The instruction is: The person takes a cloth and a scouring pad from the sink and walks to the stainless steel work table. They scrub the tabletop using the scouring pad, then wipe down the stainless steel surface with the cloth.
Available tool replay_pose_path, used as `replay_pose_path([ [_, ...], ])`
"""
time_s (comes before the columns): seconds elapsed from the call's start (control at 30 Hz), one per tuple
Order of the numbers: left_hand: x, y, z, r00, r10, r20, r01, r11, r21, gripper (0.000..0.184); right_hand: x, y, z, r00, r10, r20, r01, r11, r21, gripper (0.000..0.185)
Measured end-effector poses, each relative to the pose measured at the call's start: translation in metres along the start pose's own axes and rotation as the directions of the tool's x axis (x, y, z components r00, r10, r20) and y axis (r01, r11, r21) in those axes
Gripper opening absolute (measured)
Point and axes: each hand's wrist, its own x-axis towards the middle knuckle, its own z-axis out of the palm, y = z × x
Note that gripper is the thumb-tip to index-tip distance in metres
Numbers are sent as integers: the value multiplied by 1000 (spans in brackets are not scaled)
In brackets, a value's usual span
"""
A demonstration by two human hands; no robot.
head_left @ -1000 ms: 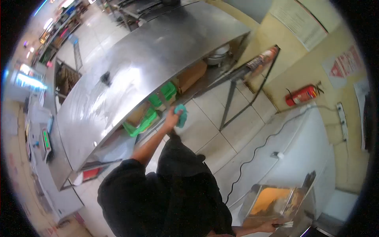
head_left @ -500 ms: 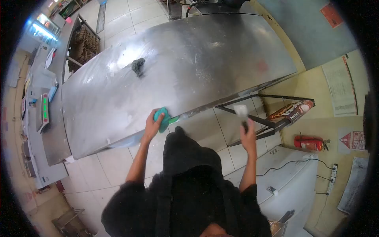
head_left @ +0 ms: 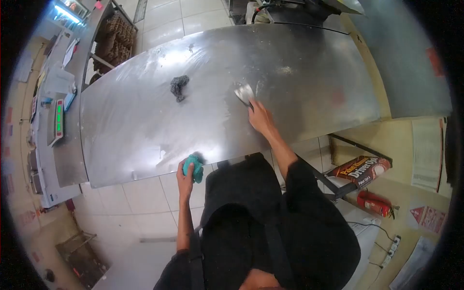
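Note:
A long stainless steel table (head_left: 130, 130) fills the middle of the view, its top marked with wet streaks and smudges. My right hand (head_left: 261, 118) grips a scraper (head_left: 244, 94) by its dark handle, with the pale flat blade on or just over the tabletop. At the table's near edge, my left hand (head_left: 185, 178) is closed around a crumpled green cloth (head_left: 193, 168). A dark grey clump of scouring wool (head_left: 179, 88) lies on the steel, left of the scraper.
On the left counter stands a scale with a green display (head_left: 59, 118). Egg trays (head_left: 116, 36) are stacked beyond it. To the right are a dark metal frame with a printed box (head_left: 360, 170), a fire extinguisher (head_left: 374, 203) and a power strip (head_left: 390, 252).
My right hand has brought the scraper from beside the table, at the right, up and left onto the tabletop area. The left hand keeps the cloth near the edge. The camera view has shifted.

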Motion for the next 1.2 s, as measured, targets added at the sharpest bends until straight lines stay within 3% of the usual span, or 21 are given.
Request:
replay_pose_path([
  [0.2,4,21,44,987,-25,-159,24,1000,-10,38,97,-3,-39,988,-127,88,130,991,-35,42],
  [0.27,5,16,60,974,13,-226,-21,999,-33,39,103,32,-60,990,-138,11,138,990,-4,41],
  [0.33,2,43,86,970,-66,-235,68,998,1,38,97,81,-85,988,-124,-90,125,992,5,40],
  [0.47,16,59,131,985,-2,-172,-4,999,-32,38,78,179,-145,966,31,-256,-57,994,-94,41],
  [0.53,27,61,154,992,17,-128,-17,1000,5,39,71,209,-169,952,102,-289,-182,947,-265,41],
  [0.67,44,85,200,999,33,-2,-33,999,31,40,62,241,-184,956,104,-274,-198,920,-339,42],
  [0.77,56,105,219,978,-34,204,45,998,-50,39,65,229,-185,939,106,-327,-209,932,-297,40],
  [0.87,60,103,217,967,-34,254,37,999,-8,38,75,211,-170,910,11,-415,-116,967,-228,36],
  [0.93,57,108,213,968,-56,243,49,998,37,38,93,189,-155,895,-53,-442,23,997,-73,32],
  [1.0,54,109,210,970,-55,236,38,996,77,36,112,142,-127,927,-131,-352,158,986,50,30],
  [1.03,52,105,207,977,-15,214,-3,996,84,36,126,122,-97,904,-239,-354,283,956,77,30],
  [1.1,46,94,201,983,-2,183,-7,999,53,35,138,52,-46,884,-438,-162,464,863,201,35],
  [1.13,39,95,198,983,-91,162,90,996,9,34,142,13,-16,806,-581,-115,592,780,205,39],
  [1.17,32,97,195,988,-80,129,79,997,16,34,137,-30,-2,775,-630,-45,614,734,290,43],
  [1.2,24,97,192,993,-70,100,68,997,27,33,143,-59,36,661,-744,-99,736,618,276,46],
])
